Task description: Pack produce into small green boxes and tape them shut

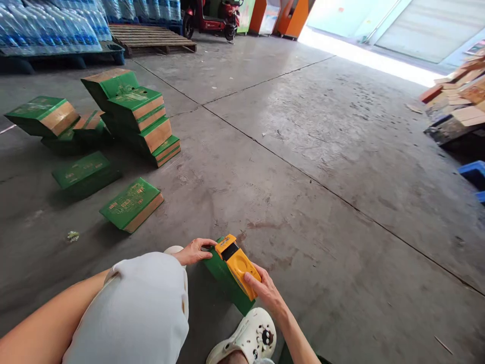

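Between my feet stands a green carton (226, 281), just in front of the pale clog (248, 336). My right hand (261, 288) is closed around the lower end of a yellow handheld device (239, 265), thumb on top. The device has a dark window near its far end and a round raised part in the middle, and it lies over the carton's top. My left hand (197, 251) grips the carton's far left edge between thumb and fingers, its fingertips close to the device's far end. The device's underside is hidden.
Two green cartons (132, 205) lie ahead to the left, before a loose stack of green cartons (140, 111). Behind are a wooden pallet (151, 38), wrapped water bottles (49, 28) and a red scooter (212, 20). Flattened cardboard (460, 96) and a blue crate (473, 174) stand right.
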Tool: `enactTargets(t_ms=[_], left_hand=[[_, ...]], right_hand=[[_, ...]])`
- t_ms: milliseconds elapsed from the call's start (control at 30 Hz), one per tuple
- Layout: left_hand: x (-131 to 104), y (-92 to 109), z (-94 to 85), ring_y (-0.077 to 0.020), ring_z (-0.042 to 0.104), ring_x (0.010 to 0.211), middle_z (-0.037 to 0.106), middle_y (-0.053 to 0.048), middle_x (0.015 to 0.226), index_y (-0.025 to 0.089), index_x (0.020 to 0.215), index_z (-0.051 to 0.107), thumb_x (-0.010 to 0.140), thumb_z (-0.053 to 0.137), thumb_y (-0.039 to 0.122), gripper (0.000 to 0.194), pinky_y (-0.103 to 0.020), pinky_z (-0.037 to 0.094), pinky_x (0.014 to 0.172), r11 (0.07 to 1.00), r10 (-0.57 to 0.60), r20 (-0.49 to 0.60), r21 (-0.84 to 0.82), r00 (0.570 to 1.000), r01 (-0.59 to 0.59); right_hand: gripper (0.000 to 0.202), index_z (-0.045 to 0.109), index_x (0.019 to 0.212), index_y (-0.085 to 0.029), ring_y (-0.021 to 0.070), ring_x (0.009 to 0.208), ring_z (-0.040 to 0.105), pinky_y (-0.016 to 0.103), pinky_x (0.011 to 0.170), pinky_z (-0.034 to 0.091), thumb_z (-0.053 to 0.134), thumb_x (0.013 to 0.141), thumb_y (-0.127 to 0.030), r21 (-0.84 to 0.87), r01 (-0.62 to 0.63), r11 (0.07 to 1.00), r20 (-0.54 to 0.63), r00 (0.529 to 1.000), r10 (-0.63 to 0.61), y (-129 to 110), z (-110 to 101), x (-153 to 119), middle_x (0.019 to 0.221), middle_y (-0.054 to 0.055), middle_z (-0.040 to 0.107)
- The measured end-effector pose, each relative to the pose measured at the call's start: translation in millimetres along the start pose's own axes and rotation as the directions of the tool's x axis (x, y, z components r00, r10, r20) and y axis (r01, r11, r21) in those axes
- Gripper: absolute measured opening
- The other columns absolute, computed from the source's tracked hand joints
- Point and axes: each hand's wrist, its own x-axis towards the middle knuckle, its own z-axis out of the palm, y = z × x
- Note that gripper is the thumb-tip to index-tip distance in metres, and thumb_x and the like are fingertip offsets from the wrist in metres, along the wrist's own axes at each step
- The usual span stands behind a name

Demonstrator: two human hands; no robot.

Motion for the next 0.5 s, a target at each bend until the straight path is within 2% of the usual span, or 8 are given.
enactTargets(t_ms=[100,200,267,333,367,433,500], left_hand=[[1.2,5.6,0.9,-0.0281,0.071,0.115,0.08,-0.008,0.119,0.017,0.121,0.079,0.072,0.077,0.026,0.05,-0.036,0.051,0.103,0.998,0.002,0.011,-0.058,1.0,-0.002],[4.7,13.8,0.2,-0.0272,0.072,0.107,0.08,-0.007,0.11,0.017,0.112,0.08,0.072,0.079,0.031,0.043,-0.034,0.053,0.096,0.994,-0.036,0.004,-0.101,0.999,0.036],[7.9,20.4,-4.3,-0.0256,0.072,0.103,0.08,-0.007,0.104,0.017,0.104,0.081,0.071,0.082,0.036,0.038,-0.032,0.053,0.092,0.988,-0.118,-0.082,-0.109,0.99,0.109],[10.0,27.6,-11.4,-0.0236,0.072,0.099,0.079,-0.007,0.101,0.018,0.1,0.079,0.072,0.084,0.045,0.039,-0.031,0.054,0.089,0.958,-0.248,-0.166,-0.187,0.954,0.217],[10.0,31.5,-15.0,-0.0232,0.073,0.096,0.078,-0.009,0.1,0.017,0.101,0.078,0.074,0.082,0.052,0.044,-0.032,0.055,0.087,0.934,-0.309,-0.175,-0.24,0.935,0.263],[8.2,40.4,-20.4,-0.0234,0.074,0.09,0.078,-0.012,0.099,0.016,0.103,0.075,0.078,0.076,0.07,0.06,-0.035,0.058,0.084,0.866,-0.402,-0.077,-0.354,0.912,0.352],[5.6,51.0,-22.6,-0.0238,0.075,0.089,0.078,-0.013,0.099,0.015,0.103,0.075,0.074,0.076,0.08,0.071,-0.037,0.059,0.083,0.78,-0.447,0.107,-0.438,0.888,0.446]], right_hand=[[0.068,0.079,0.109,-0.017,0.0229,0.077,0.064,0.03,0.068,0.05,0.077,0.075,-0.076,-0.014,-0.045,0.999,0.073,0.996,0.046,-9.5,1.5,6.1,0.089,0.005,0.074],[0.068,0.079,0.105,-0.016,0.0207,0.073,0.061,0.028,0.064,0.047,0.077,0.074,-0.076,-0.034,-0.041,0.999,0.088,0.995,0.044,-17.8,5.8,8.4,0.085,0.004,0.071],[0.069,0.08,0.105,-0.016,0.0213,0.074,0.062,0.028,0.064,0.048,0.078,0.073,-0.076,-0.026,-0.05,0.998,0.071,0.996,0.052,-20.1,8.7,6.9,0.086,0.004,0.072],[0.069,0.08,0.108,-0.016,0.0224,0.076,0.064,0.029,0.065,0.05,0.079,0.073,-0.076,-0.005,-0.066,0.998,0.038,0.997,0.066,-20.0,10.7,4.0,0.087,0.005,0.073],[0.069,0.08,0.108,-0.016,0.0228,0.076,0.065,0.029,0.065,0.051,0.078,0.073,-0.076,0.007,-0.073,0.997,0.026,0.997,0.073,-19.4,11.3,2.6,0.087,0.005,0.074],[0.069,0.079,0.109,-0.016,0.0236,0.076,0.066,0.03,0.066,0.052,0.079,0.073,-0.075,0.025,-0.087,0.996,0.01,0.996,0.087,-17.8,11.5,1.1,0.089,0.006,0.075],[0.071,0.079,0.111,-0.015,0.0243,0.077,0.067,0.031,0.067,0.054,0.081,0.072,-0.074,0.023,-0.106,0.994,0.005,0.994,0.106,-16.3,10.8,1.4,0.09,0.007,0.076]])
